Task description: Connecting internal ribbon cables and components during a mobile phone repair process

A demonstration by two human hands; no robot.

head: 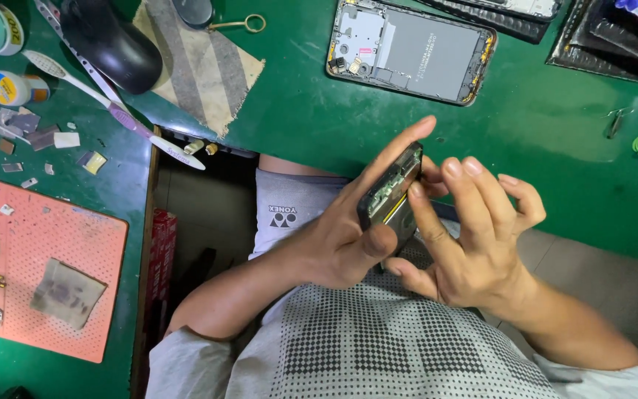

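My left hand (345,236) grips an opened phone body (391,196) held on edge above my lap, thumb on its lower end and index finger stretched along its top. My right hand (470,236) presses against the phone's right side, index finger and thumb touching it, the other fingers spread. A circuit board shows inside the phone. A second opened phone (411,50) lies flat on the green table (548,125) beyond my hands, its back removed and its metal frame exposed.
An orange perforated work mat (60,244) with small parts and a grey cloth lies at left. Toothbrushes (123,118), a black rounded object (108,41), a striped cloth (201,70), small tubs and loose chips sit at upper left. Dark flat parts lie at upper right.
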